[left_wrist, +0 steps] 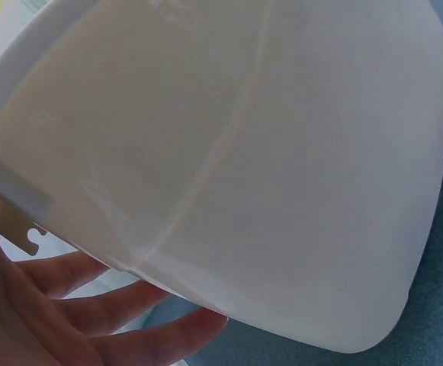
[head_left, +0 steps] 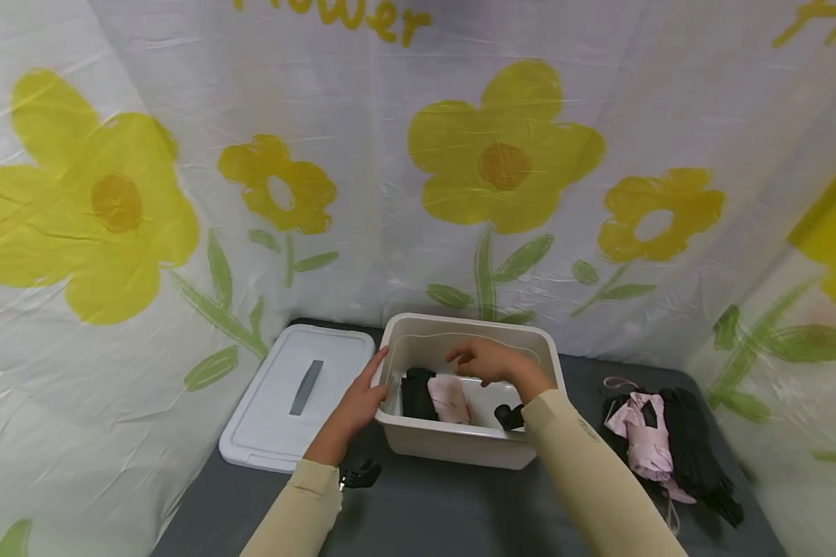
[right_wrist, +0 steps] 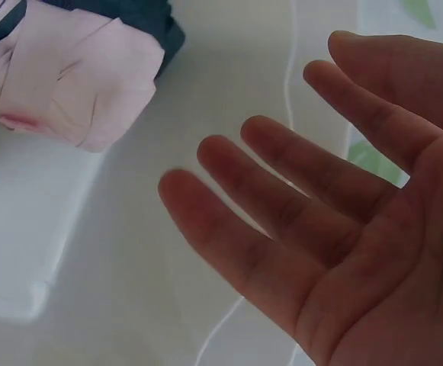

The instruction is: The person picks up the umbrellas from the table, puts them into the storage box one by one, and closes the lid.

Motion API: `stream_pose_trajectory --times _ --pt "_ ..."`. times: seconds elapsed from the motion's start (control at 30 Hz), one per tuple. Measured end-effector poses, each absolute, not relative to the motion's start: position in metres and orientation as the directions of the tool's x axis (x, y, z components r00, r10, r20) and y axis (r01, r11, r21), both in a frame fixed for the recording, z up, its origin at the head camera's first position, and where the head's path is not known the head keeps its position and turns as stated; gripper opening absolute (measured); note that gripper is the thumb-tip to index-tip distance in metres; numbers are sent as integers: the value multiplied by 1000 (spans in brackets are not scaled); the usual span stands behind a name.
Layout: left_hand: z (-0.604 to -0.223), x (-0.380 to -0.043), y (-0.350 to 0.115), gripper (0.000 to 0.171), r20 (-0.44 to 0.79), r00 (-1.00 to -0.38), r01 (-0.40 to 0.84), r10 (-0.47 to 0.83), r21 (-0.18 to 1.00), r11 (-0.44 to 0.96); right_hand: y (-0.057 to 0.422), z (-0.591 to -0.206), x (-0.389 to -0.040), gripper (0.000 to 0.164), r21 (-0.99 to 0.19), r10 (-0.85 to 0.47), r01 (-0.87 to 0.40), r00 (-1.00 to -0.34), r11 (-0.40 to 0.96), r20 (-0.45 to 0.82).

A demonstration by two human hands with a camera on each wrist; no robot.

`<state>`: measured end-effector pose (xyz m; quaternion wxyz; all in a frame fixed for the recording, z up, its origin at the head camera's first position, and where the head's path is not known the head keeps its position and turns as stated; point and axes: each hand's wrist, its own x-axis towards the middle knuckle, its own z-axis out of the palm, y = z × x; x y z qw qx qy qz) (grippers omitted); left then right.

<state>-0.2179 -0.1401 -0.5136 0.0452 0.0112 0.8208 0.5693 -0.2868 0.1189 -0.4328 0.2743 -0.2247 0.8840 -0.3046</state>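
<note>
A cream plastic storage bin (head_left: pixel 453 447) stands on the dark surface. Inside it, at the left, lie a black folded bundle (head_left: pixel 418 394) and a pale pink folded bundle (head_left: pixel 450 399) side by side. My left hand (head_left: pixel 357 404) rests against the bin's left side near the rim; in the left wrist view its fingers (left_wrist: pixel 114 309) are fairly straight and touch the outer wall. Over the right part of the bin is my right hand (head_left: pixel 491 362), holding nothing. Its spread fingers (right_wrist: pixel 282 198) are apart from the pink bundle (right_wrist: pixel 91 84) in the right wrist view.
A white lid (head_left: pixel 272 410) with a grey handle lies left of the bin. To the right, a pink rolled cloth bundle (head_left: pixel 648 449) and a black cloth bundle (head_left: pixel 697 449) lie close together on the dark surface (head_left: pixel 446 510). A flower-printed curtain (head_left: pixel 383 255) hangs behind.
</note>
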Motion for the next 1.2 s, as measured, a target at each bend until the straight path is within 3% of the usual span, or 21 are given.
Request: stream_pose_trajectory --times 0.5,0.73,1.2 --pt "-513 -218 -144 79 -80 -993 -46 89 944 327 154 -421 -265 37 -652 -611 -337 -752 679 -248" --pt "-514 -219 -145 79 -74 -993 -38 97 942 333 172 -414 -253 39 -688 -609 -305 -754 659 -248" --pt "-513 -218 -144 79 -73 -992 -36 99 942 334 215 -411 -235 44 -728 -586 -340 -804 595 -103"
